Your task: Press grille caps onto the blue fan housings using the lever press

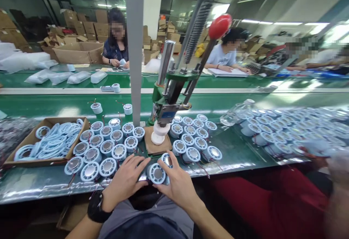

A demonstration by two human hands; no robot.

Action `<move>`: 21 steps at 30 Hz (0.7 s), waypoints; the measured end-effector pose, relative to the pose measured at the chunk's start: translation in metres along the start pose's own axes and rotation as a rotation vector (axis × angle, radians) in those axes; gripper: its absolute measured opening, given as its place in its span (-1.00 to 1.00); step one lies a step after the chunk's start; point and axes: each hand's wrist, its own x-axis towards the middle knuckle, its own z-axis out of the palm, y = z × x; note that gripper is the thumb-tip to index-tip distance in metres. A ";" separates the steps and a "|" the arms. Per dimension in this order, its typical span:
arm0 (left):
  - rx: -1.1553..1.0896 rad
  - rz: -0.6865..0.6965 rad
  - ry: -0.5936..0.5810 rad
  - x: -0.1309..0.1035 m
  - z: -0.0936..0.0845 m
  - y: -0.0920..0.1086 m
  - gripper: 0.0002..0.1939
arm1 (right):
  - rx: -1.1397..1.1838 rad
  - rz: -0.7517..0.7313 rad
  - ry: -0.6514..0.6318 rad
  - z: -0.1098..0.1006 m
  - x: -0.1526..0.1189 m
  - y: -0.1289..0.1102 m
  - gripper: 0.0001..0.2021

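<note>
Holding the blue round part (157, 173) at the near edge of the bench (234, 161), the right grip (177, 179) closes around its side, seemingly for steadiness; the left grip (128, 175), half spread, looks empty

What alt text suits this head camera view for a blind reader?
A person's right hand holds a round pale-blue plastic part, left hand close beside it, before a green metal press with a red knob. Similar parts crowd the green bench.
</note>
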 end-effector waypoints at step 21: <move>0.254 0.005 0.130 0.005 0.033 0.001 -0.59 | -0.091 0.900 0.074 -0.115 0.106 0.286 -0.42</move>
